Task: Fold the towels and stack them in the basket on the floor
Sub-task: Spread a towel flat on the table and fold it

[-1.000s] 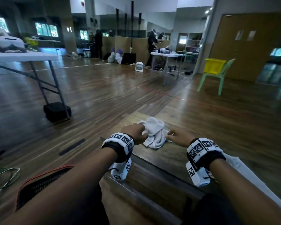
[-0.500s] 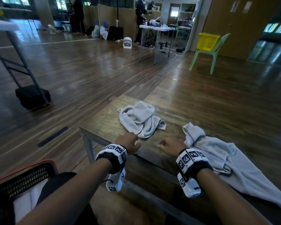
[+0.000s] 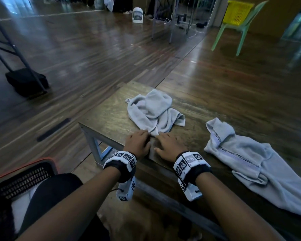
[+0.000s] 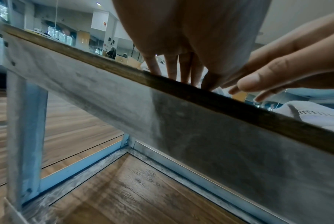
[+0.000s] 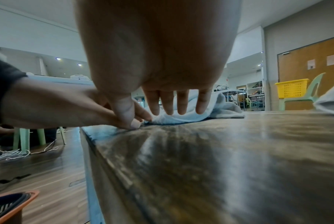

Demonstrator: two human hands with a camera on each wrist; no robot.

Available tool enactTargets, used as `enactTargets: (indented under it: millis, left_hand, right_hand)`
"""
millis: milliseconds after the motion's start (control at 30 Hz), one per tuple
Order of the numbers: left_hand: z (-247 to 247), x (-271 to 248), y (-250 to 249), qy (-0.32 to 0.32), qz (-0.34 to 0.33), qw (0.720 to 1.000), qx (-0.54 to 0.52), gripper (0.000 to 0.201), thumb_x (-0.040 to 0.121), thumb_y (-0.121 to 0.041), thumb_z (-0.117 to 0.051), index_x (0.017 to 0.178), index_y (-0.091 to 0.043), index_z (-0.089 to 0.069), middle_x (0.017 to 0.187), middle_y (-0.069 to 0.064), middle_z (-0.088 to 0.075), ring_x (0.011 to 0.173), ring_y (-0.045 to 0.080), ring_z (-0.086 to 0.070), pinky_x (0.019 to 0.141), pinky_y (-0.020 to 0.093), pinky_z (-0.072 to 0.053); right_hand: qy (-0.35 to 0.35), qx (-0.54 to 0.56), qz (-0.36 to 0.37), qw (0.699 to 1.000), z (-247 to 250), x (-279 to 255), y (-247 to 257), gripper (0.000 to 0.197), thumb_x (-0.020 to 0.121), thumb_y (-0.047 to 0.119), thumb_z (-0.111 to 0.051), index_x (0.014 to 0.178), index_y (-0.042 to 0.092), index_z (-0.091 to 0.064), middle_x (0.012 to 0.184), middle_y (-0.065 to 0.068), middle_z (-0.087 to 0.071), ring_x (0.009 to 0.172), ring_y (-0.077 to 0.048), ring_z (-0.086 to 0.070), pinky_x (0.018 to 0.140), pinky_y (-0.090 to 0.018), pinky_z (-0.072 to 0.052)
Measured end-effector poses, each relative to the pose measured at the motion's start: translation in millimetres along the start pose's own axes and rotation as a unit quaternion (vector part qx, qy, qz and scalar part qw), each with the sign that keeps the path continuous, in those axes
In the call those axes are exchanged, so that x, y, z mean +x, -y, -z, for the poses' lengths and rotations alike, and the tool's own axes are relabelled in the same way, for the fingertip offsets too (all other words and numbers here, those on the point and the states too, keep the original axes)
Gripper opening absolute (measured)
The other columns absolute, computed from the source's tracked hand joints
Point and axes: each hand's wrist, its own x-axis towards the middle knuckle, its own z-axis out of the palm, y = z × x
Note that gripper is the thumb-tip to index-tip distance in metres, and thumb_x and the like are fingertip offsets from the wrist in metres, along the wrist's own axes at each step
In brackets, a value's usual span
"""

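A small crumpled grey towel [image 3: 155,112] lies on the low wooden table [image 3: 111,115]. A larger grey towel [image 3: 250,162] with a checked trim sprawls at the table's right. My left hand [image 3: 142,134] and right hand [image 3: 163,136] lie side by side at the small towel's near edge, fingers stretched out, tips touching the cloth. In the right wrist view my right fingers [image 5: 169,104] hang straight over the small towel [image 5: 191,116]. The left wrist view shows my left fingers [image 4: 171,66] straight, tips hidden behind the table edge. The black basket [image 3: 24,178] with an orange rim stands on the floor at lower left.
A folding table's legs and a black case [image 3: 26,80] stand on the floor at left. A green chair [image 3: 240,32] carrying a yellow basket [image 3: 236,13] is at far right. More tables and cables lie at the back. Wooden floor surrounds the low table.
A second ago both hands held the small towel; half a second ago they were drawn back near the table edge. Now they have reached forward to its near edge. The view has tilted down.
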Motion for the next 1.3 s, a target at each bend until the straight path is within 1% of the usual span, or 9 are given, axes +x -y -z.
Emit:
enactTargets:
  millis: [167,400,500,600,700,833,1067,1200,1300]
  left_hand:
    - [2.3,9.2,-3.9,-0.030,0.011,0.998,0.053,0.038,0.087,-0.028,-0.050,0.124,-0.017,-0.050,0.121,0.004,-0.055,0.116,0.026,-0.049,0.090,0.037,-0.034]
    - [15.6,13.3,-6.6,-0.036,-0.002,0.994,0.108,0.009,0.074,-0.020,-0.069,0.077,-0.015,-0.063,0.082,0.006,-0.063,0.081,0.030,-0.062,0.069,0.037,-0.041]
    - [16.3,9.8,-8.3,-0.024,-0.031,0.987,0.155,0.021,0.055,-0.010,-0.075,0.063,-0.015,-0.057,0.066,0.005,-0.059,0.061,0.028,-0.061,0.057,0.034,-0.042]
    - [25.2,2.5,-11.8,0.015,-0.027,0.990,0.139,0.009,0.071,-0.008,-0.061,0.080,-0.011,-0.059,0.084,0.010,-0.062,0.081,0.032,-0.061,0.073,0.038,-0.039]
    - [30.4,-9.8,-9.3,0.024,-0.028,0.988,0.150,0.021,0.082,-0.010,-0.049,0.102,-0.011,-0.055,0.108,0.009,-0.059,0.105,0.031,-0.054,0.086,0.038,-0.033]
    - [42.4,-23.3,-3.8,0.060,-0.025,0.987,0.149,0.037,0.083,-0.011,-0.048,0.120,-0.010,-0.048,0.122,0.012,-0.055,0.113,0.031,-0.050,0.091,0.038,-0.034]
    - [59.2,-41.6,-8.0,0.049,-0.074,0.996,0.021,0.031,0.083,0.001,-0.051,0.113,-0.005,-0.056,0.113,0.016,-0.057,0.101,0.033,-0.054,0.079,0.031,-0.039]
    - [67.7,-39.7,-35.4,0.014,-0.123,0.990,-0.063,0.020,0.087,0.000,-0.052,0.105,-0.004,-0.058,0.107,0.015,-0.058,0.098,0.028,-0.053,0.078,0.023,-0.036]
    - [75.2,-36.8,-50.9,0.003,-0.157,0.983,-0.098,0.014,0.090,-0.004,-0.049,0.100,-0.006,-0.058,0.104,0.011,-0.058,0.095,0.023,-0.052,0.080,0.028,-0.041]
  right_hand:
    - [-0.013,0.015,-0.019,1.000,-6.5,4.6,-3.7,0.058,0.092,0.038,-0.044,0.144,0.021,-0.025,0.150,-0.001,-0.032,0.137,-0.022,-0.027,0.108,-0.043,-0.023]
    - [-0.050,0.007,-0.031,0.998,0.8,-3.0,-6.8,0.052,0.093,0.039,-0.043,0.141,0.022,-0.033,0.138,-0.002,-0.048,0.128,-0.024,-0.034,0.103,-0.043,-0.027]
    - [-0.044,-0.004,-0.039,0.998,3.7,-12.9,-7.6,0.050,0.092,0.040,-0.044,0.138,0.022,-0.037,0.133,-0.003,-0.051,0.125,-0.025,-0.036,0.102,-0.043,-0.025]
    - [-0.035,-0.013,-0.049,0.998,5.1,-25.2,-11.9,0.048,0.091,0.041,-0.046,0.136,0.024,-0.039,0.132,-0.002,-0.052,0.126,-0.025,-0.037,0.102,-0.044,-0.025]
    - [-0.036,-0.036,-0.060,0.997,6.2,-39.9,-18.9,0.041,0.090,0.043,-0.048,0.128,0.026,-0.049,0.123,0.000,-0.057,0.122,-0.024,-0.041,0.098,-0.044,-0.027]
    - [-0.032,-0.064,-0.081,0.994,4.7,-60.4,-33.7,0.034,0.089,0.044,-0.051,0.121,0.032,-0.055,0.124,0.005,-0.058,0.122,-0.021,-0.042,0.099,-0.043,-0.026]
    - [-0.030,-0.157,-0.118,0.980,11.7,-84.9,-40.9,0.029,0.089,0.036,-0.052,0.115,0.024,-0.054,0.120,-0.002,-0.060,0.117,-0.024,-0.047,0.103,-0.043,-0.026]
    - [-0.119,-0.121,-0.082,0.982,6.0,-78.6,-21.2,0.053,0.084,0.047,-0.055,0.131,0.024,-0.042,0.130,0.000,-0.051,0.121,-0.023,-0.044,0.097,-0.042,-0.029]
    - [-0.190,-0.058,-0.068,0.978,7.7,-74.2,-6.5,0.065,0.082,0.047,-0.058,0.138,0.025,-0.034,0.133,0.000,-0.048,0.124,-0.022,-0.042,0.097,-0.040,-0.031]
